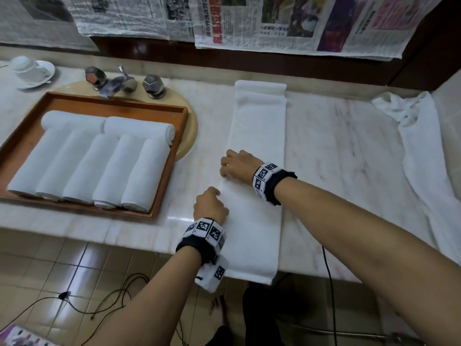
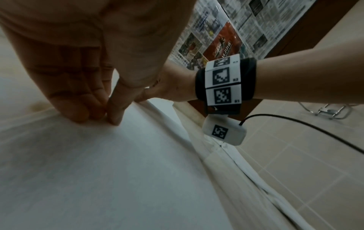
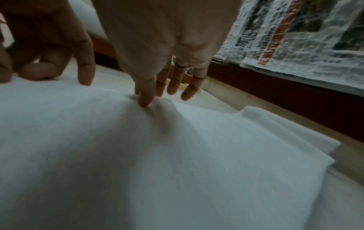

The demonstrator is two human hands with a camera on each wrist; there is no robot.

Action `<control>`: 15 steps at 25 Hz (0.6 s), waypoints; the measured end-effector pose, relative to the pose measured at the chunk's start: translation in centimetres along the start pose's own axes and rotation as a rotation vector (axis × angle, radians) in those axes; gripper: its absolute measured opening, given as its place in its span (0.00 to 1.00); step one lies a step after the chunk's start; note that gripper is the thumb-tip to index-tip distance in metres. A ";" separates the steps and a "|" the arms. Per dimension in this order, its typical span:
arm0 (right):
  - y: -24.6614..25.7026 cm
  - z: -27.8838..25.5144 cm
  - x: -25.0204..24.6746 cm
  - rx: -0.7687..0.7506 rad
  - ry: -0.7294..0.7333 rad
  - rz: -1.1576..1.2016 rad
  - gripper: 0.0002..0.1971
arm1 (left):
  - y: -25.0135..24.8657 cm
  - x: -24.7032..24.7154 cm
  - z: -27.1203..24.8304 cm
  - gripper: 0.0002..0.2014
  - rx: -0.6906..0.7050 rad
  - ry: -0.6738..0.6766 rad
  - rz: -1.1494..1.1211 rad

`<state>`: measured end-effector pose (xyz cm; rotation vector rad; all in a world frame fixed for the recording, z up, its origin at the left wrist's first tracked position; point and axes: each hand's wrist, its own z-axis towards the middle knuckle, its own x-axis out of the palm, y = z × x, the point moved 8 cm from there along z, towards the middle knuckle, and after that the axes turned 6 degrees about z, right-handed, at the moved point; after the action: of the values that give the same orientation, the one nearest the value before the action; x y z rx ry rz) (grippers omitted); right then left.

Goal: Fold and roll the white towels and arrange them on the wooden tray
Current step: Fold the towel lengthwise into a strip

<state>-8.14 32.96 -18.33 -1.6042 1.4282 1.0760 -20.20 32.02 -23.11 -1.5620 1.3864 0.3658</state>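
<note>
A long white towel [image 1: 257,136], folded into a narrow strip, lies on the marble counter and reaches from the back wall to the front edge. Both hands are at its left edge. My left hand [image 1: 212,196] pinches that edge between thumb and fingertips [image 2: 116,118], nearer to me. My right hand [image 1: 225,166] is a little farther along; its thumb [image 3: 144,101] and forefinger nip up a small ridge of the towel [image 3: 138,155] while the other fingers hang loose. To the left, a wooden tray [image 1: 114,99] holds several rolled white towels [image 1: 104,166].
A crumpled white towel [image 1: 419,136] lies at the counter's right end and hangs over the edge. A tap with two knobs [image 1: 119,81] stands behind the tray, over a sink. An upturned cup on a saucer [image 1: 27,71] is at the back left. Cables trail on the tiled floor.
</note>
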 end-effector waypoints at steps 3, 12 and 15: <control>0.5 0.8 -0.4 -0.064 0.004 -0.119 0.12 | 0.3 0.2 0.2 0.21 -0.044 0.004 -0.022; 0.3 1.2 -1.1 -0.155 0.101 -0.240 0.16 | 0.0 -0.4 -0.5 0.10 -0.110 -0.072 -0.025; -0.1 1.3 -0.9 -0.129 0.190 -0.311 0.17 | -0.1 -0.5 -0.6 0.10 -0.113 -0.070 -0.032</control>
<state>-8.27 34.53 -18.03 -1.9896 1.1921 0.8662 -20.44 31.82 -22.45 -1.6459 1.3041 0.4824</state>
